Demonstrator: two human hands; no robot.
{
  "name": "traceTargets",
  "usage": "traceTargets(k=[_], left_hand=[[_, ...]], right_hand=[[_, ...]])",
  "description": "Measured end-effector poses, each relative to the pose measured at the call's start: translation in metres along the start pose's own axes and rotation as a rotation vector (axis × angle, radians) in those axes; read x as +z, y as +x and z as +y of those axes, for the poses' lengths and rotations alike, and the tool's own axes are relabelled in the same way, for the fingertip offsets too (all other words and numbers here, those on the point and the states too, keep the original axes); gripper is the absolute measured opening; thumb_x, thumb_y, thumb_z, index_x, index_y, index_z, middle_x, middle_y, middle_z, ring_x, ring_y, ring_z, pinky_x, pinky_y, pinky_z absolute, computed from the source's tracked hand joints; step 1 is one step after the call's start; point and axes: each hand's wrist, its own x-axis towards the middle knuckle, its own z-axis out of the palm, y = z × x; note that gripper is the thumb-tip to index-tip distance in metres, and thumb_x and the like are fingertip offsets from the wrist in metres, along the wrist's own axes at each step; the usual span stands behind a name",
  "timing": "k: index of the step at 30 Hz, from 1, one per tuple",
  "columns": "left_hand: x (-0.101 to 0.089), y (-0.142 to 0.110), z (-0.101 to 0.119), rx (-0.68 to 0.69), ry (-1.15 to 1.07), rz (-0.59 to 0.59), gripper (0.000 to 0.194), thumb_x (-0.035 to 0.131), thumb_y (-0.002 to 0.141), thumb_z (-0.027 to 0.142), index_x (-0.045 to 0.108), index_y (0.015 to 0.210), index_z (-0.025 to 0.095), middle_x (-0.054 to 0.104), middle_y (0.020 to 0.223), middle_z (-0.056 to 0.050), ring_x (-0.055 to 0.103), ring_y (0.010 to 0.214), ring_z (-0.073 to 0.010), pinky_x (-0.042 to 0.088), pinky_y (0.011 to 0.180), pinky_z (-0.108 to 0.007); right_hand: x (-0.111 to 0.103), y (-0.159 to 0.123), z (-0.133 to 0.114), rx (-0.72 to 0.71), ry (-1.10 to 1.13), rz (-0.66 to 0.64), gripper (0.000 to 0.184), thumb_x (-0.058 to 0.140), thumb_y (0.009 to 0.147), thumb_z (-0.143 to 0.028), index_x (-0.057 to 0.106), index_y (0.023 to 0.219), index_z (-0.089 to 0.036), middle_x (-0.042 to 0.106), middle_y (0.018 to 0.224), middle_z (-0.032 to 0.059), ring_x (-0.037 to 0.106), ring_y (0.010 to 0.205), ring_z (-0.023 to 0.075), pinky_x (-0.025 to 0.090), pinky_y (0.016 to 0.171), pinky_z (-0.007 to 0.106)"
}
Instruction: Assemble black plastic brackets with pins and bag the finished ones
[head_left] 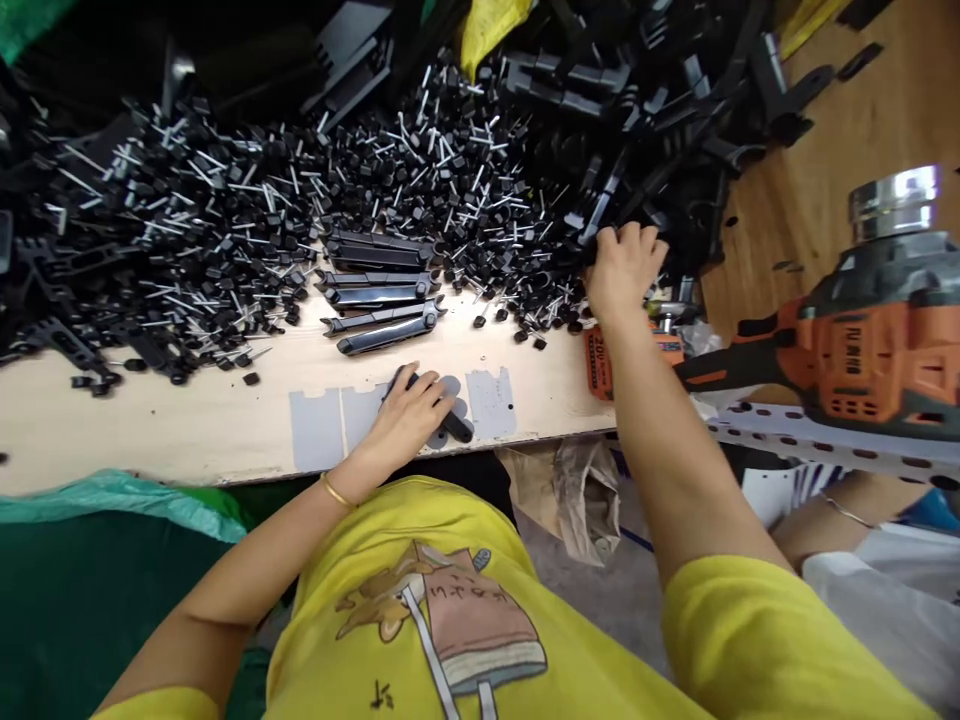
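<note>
My left hand (409, 410) rests at the bench's front edge, closed over a long black plastic part (457, 427) that pokes out on both sides of my fingers. Around it, thin grey rectangular pieces (316, 430) and grey round discs (451, 385) lie flat on the wood. Farther right, my right hand (626, 270) reaches into the edge of the heap of black plastic parts (600, 190). Its fingers curl downward, and whatever they grip is hidden. Between the hands and the heap, several black folding parts (386, 295) lie stacked in a row.
A large pile of small black-headed pins with metal shafts (225, 190) covers the bench's back. An orange-and-black power tool (847, 350) lies at the right, beside an orange battery pack (600, 365). Another person's forearm (847, 510) shows at lower right. Green fabric (112, 580) hangs lower left.
</note>
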Motion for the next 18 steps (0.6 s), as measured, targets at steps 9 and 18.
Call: traceTargets(k=[9,18], left_hand=[[-0.004,0.004,0.001,-0.110,-0.013,-0.019,0.013,0.048,0.086,0.006,0.058,0.086,0.013,0.065,0.084,-0.011,0.058,0.083,-0.0242,0.041,0.077,-0.036],[-0.004,-0.028,-0.010,-0.620,-0.317,0.227,0.021,0.058,0.084,0.022,0.053,0.104,0.016,0.063,0.091,-0.008,0.058,0.085,-0.0224,0.045,0.072,-0.032]], right_hand=[[-0.056,-0.077,-0.020,0.028,0.858,0.346,0.031,0.062,0.079,-0.049,0.061,0.087,-0.019,0.063,0.087,0.0109,0.057,0.075,0.0195,0.044,0.074,0.036],[0.009,-0.158,-0.129,0.092,1.422,0.251,0.030,0.049,0.083,-0.052,0.044,0.080,-0.023,0.051,0.077,-0.0001,0.055,0.074,0.0152,0.046,0.075,0.032]])
